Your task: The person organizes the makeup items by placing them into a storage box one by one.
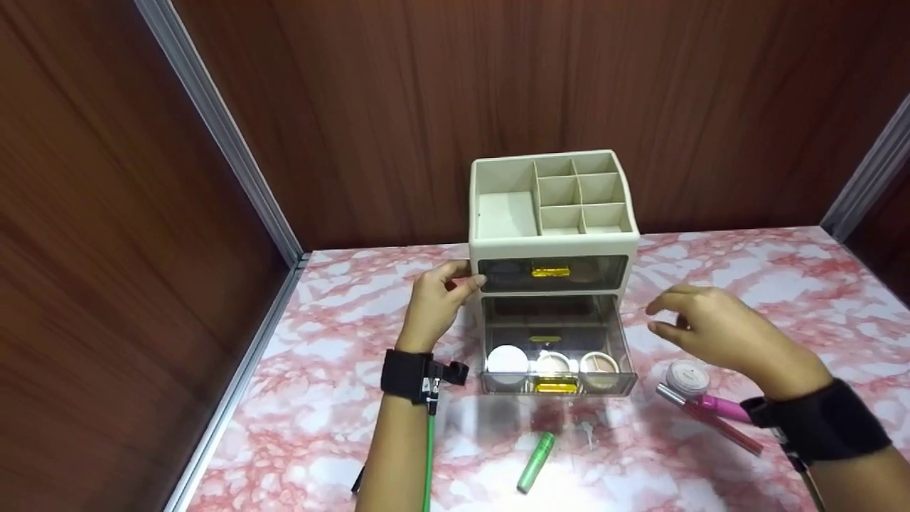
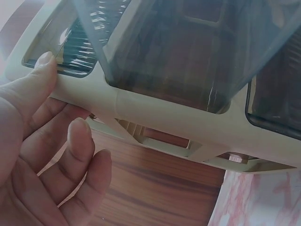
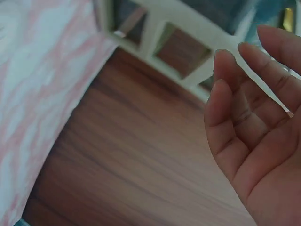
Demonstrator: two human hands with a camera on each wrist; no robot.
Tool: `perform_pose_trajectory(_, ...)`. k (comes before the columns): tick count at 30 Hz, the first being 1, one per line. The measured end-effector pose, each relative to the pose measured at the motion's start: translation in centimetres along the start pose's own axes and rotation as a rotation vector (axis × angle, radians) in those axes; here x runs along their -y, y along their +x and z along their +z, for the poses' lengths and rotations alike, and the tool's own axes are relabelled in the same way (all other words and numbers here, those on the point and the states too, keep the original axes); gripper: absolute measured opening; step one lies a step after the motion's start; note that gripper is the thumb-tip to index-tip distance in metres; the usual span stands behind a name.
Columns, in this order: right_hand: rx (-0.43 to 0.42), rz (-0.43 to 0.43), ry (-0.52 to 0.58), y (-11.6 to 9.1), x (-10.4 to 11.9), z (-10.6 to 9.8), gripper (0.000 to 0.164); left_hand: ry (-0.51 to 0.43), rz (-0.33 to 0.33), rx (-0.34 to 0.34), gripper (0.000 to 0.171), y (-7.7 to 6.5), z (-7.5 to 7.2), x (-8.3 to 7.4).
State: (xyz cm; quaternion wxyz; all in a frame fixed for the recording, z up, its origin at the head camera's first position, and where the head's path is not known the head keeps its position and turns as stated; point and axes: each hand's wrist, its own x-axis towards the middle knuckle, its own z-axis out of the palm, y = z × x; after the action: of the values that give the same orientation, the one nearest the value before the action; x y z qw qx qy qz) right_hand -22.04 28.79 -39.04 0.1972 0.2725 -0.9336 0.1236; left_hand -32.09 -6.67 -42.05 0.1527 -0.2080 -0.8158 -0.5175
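Our left hand [image 1: 435,304] grips the makeup organizer [image 1: 554,247] at nine o'clock, while our right hand [image 1: 725,334] hovers, loosely curled, near four!

We see a cream organiser [image 1: 554,247] with smoky grey drawers [image 1: 513,281] and gold handles [image 1: 551,272], a tabletop [image 1: 341,398] marbled in red and white, a bright green tube [image 1: 536,463], a magenta tube [image 1: 728,409], a red tube [image 1: 728,432] with a silver end [image 1: 670,394], black wrist straps [image 1: 405,375] and brown wood-grain panels [image 1: 370,135].

Left bare-hand grip [image 1: 435,302]: thumb opposing bent fingers
Right bare-hand grip [image 1: 719,331]: fingers loosely curved, thumb apart
Forearms [image 1: 398,448]: extended forward
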Motion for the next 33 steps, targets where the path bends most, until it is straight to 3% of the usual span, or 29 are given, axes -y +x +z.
perform_pose_trajectory(7,0.119,0.086,0.016,-1.6,-1.6,1.3,0.014,-0.004,0.015,-0.004,0.038,-0.1,0.0,0.1)
perform_pose_trajectory(33,0.326,0.277,0.016,-5.1,-4.4,3.8,0.036,0.007,0.005,-0.002,0.039,0.0,0.0,0.1)
